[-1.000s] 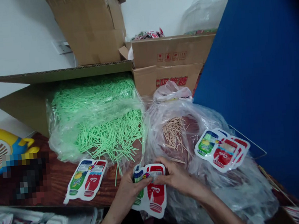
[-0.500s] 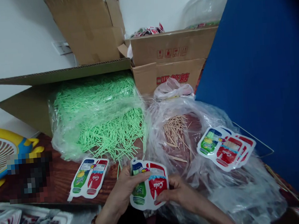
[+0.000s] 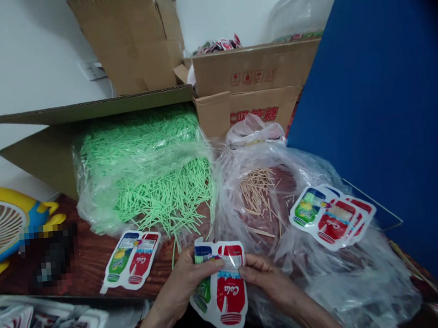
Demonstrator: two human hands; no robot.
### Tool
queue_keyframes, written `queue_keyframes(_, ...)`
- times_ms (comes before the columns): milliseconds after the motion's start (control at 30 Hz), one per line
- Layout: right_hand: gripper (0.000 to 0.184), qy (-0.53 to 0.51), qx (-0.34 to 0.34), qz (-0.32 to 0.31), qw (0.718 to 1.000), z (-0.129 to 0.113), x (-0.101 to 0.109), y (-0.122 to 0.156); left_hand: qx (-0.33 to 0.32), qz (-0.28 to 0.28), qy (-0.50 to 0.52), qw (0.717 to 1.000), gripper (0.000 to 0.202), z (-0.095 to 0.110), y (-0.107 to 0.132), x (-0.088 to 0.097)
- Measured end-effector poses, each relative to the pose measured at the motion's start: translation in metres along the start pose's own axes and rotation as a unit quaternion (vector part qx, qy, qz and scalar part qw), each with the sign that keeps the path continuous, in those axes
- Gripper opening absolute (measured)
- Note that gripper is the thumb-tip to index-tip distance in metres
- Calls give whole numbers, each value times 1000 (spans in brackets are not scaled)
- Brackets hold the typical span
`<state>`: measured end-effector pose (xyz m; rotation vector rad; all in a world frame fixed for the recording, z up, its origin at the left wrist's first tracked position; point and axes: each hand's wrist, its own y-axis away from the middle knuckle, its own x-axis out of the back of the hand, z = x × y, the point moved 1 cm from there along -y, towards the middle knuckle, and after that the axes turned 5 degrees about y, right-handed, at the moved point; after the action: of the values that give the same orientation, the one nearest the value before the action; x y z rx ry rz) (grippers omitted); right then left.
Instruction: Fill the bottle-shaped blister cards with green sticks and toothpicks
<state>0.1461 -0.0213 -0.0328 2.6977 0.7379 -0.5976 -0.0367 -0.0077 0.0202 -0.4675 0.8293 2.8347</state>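
Between my two hands is a bottle-shaped candy packet (image 3: pixel 232 297) with a green half and a red Cola half. My left hand (image 3: pixel 191 272) grips its left side, thumb across the front. At its upper right edge, my right hand (image 3: pixel 263 274) pinches it between thumb and fingers. A similar packet (image 3: pixel 132 259) lies on the table to the left. Several more packets (image 3: pixel 331 216) lie overlapped on clear plastic at the right. Green sticks (image 3: pixel 168 198) spill from a bag in front of my left hand. Tan sticks (image 3: pixel 257 196) lie within a plastic bag farther forward.
An open cardboard box (image 3: pixel 36 153) holds the bag of green sticks. Another carton (image 3: pixel 258 80) stands at the back beside a blue panel (image 3: pixel 369 106). A yellow and blue fan (image 3: pixel 7 221) is at the left, above a white foam box (image 3: pixel 97 325) of packets.
The packet in my hands has swung lower and toward me on its red side. My right hand has shifted from its lower right side to its upper right edge.
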Motion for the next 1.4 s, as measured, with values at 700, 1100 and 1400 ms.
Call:
queue_keyframes(700,17,495,102,-9,863,-54,11,-14,-108,-54,-264,957,12,-17,-10,-9)
queue_keyframes(1100,30,517,67,28,853,-59,56,1,-51,-113,-280,952,19,-23,-10,-14)
queue_keyframes(1400,21,781,-36,83,618,-58,77,-40,-186,-194,-408,873,15,14,-35,-55)
